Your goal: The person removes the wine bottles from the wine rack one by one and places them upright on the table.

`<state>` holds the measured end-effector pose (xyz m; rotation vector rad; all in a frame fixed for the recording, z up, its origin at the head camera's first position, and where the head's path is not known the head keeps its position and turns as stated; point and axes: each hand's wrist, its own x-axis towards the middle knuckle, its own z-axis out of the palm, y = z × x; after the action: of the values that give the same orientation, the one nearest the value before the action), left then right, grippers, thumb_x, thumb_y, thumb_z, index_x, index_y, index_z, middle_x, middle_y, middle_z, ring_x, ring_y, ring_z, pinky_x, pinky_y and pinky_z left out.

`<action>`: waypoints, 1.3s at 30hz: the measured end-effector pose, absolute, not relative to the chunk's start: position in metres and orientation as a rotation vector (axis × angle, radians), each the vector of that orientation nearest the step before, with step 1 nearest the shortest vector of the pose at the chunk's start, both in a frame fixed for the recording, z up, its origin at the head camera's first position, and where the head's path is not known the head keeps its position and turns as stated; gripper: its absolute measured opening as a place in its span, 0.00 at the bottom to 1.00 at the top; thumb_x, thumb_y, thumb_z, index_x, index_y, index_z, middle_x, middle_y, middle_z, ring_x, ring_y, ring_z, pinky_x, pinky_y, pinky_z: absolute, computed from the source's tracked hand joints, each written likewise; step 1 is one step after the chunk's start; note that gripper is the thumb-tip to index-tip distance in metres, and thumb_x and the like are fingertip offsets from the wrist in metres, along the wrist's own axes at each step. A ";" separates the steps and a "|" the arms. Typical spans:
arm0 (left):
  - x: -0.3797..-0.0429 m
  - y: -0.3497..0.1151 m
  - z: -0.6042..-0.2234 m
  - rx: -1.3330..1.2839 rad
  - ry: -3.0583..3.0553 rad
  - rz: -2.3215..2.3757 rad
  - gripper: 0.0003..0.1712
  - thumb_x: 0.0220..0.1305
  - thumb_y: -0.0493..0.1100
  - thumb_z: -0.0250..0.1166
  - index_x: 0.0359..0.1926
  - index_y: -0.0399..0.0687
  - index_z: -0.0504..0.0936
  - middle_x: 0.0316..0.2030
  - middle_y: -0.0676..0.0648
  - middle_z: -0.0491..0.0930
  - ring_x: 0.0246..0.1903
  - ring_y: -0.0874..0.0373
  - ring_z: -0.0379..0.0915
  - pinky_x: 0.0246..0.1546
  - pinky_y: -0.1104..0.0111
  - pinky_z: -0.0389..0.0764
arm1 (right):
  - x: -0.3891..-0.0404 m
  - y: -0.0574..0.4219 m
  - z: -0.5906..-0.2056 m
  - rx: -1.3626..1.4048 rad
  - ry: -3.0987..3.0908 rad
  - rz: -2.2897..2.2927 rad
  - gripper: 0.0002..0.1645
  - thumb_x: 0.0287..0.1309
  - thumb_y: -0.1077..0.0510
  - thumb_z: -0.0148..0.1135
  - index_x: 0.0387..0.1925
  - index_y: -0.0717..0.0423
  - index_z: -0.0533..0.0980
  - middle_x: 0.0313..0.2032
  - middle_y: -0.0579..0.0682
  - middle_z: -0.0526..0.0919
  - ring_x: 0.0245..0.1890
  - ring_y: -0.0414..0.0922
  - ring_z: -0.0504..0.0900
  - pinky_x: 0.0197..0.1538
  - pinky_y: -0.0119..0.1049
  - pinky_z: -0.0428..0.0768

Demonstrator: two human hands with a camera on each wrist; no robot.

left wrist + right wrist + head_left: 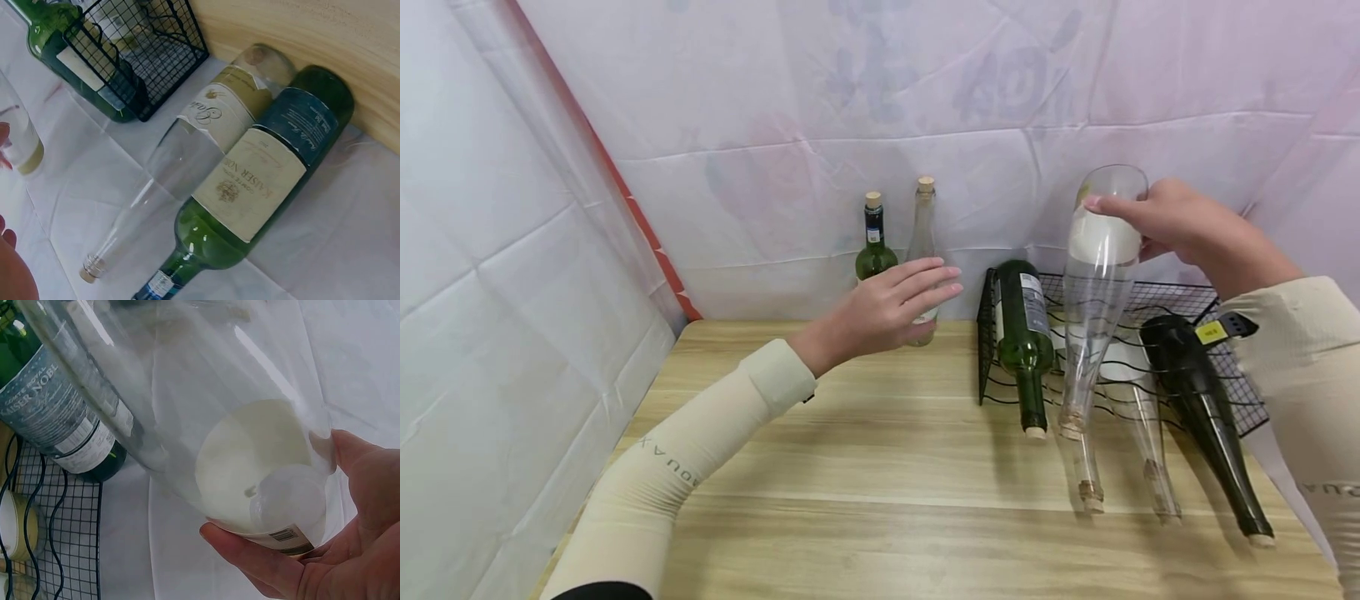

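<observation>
My right hand (1172, 221) grips a clear glass bottle (1093, 300) around its base end, thumb on one side and fingers on the other. That bottle slants neck-down over a black wire bottle rack (985, 358), its corked end toward the front. In the right wrist view, its round base and pale label (250, 462) show close to the fingers. My left hand (898, 304) has its fingers stretched out in front of two upright corked bottles, a green bottle (874, 260) and a clear bottle (922, 225). The left wrist view shows both bottles apart from that hand.
Lying in the rack, necks forward, are a green bottle (1026, 329), two clear bottles, one lower (1088, 475) and one to the right (1150, 450), and a dark bottle (1202, 417) at the far right. White cloth (760, 208) hangs behind the wooden table (820, 500).
</observation>
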<state>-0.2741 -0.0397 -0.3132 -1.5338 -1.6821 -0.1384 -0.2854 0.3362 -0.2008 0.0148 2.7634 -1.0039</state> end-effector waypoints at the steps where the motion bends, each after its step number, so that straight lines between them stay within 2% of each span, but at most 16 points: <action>1: -0.273 -0.039 -0.313 -1.538 -1.675 -0.123 0.30 0.64 0.44 0.61 0.64 0.39 0.67 0.62 0.40 0.70 0.67 0.50 0.53 0.66 0.62 0.59 | -0.285 0.335 -0.201 0.012 2.763 -1.014 0.51 0.58 0.26 0.49 0.46 0.76 0.67 0.31 0.54 0.77 0.30 0.54 0.83 0.43 0.44 0.81; 4: -0.270 -0.037 -0.314 -1.549 -1.645 -0.100 0.27 0.65 0.42 0.59 0.63 0.39 0.69 0.62 0.40 0.70 0.66 0.49 0.54 0.66 0.62 0.60 | -0.285 0.332 -0.201 -0.001 2.762 -1.057 0.51 0.58 0.27 0.50 0.48 0.76 0.67 0.31 0.53 0.77 0.30 0.52 0.83 0.43 0.46 0.82; 6: -0.269 -0.037 -0.314 -1.567 -1.629 -0.098 0.26 0.66 0.42 0.57 0.63 0.40 0.69 0.62 0.40 0.70 0.66 0.49 0.55 0.66 0.62 0.60 | -0.284 0.329 -0.202 -0.006 2.772 -1.078 0.51 0.57 0.27 0.50 0.48 0.76 0.67 0.32 0.53 0.76 0.29 0.50 0.82 0.36 0.40 0.84; 14: -0.263 -0.027 -0.315 -1.608 -1.493 -0.105 0.24 0.65 0.41 0.58 0.61 0.41 0.71 0.60 0.40 0.72 0.64 0.48 0.59 0.64 0.62 0.63 | -0.284 0.318 -0.205 -0.025 2.761 -1.180 0.47 0.58 0.30 0.54 0.46 0.75 0.69 0.30 0.50 0.77 0.29 0.46 0.81 0.36 0.41 0.84; 20: -0.258 -0.023 -0.316 -1.610 -1.440 -0.065 0.21 0.67 0.40 0.56 0.60 0.41 0.73 0.58 0.41 0.74 0.63 0.47 0.60 0.63 0.61 0.64 | -0.284 0.311 -0.207 -0.018 2.741 -1.237 0.47 0.57 0.29 0.55 0.45 0.75 0.69 0.30 0.50 0.78 0.28 0.47 0.82 0.36 0.41 0.84; 28: -0.255 -0.019 -0.318 -1.661 -1.411 -0.005 0.21 0.67 0.36 0.55 0.61 0.41 0.72 0.59 0.41 0.73 0.62 0.46 0.62 0.64 0.59 0.63 | -0.282 0.300 -0.211 -0.019 2.756 -1.268 0.48 0.56 0.29 0.54 0.46 0.74 0.67 0.37 0.54 0.74 0.30 0.43 0.80 0.37 0.41 0.84; 39: -0.248 -0.011 -0.319 -1.682 -1.389 0.059 0.22 0.68 0.30 0.51 0.63 0.42 0.71 0.61 0.41 0.71 0.63 0.46 0.61 0.65 0.58 0.62 | -0.280 0.281 -0.216 -0.039 2.759 -1.307 0.50 0.56 0.30 0.56 0.53 0.75 0.64 0.37 0.55 0.75 0.31 0.45 0.80 0.37 0.42 0.84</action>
<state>-0.2483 -0.0106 -0.3188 -1.6819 -1.3891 0.0595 -0.2804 0.2813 -0.2159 -0.0393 2.7588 -1.3075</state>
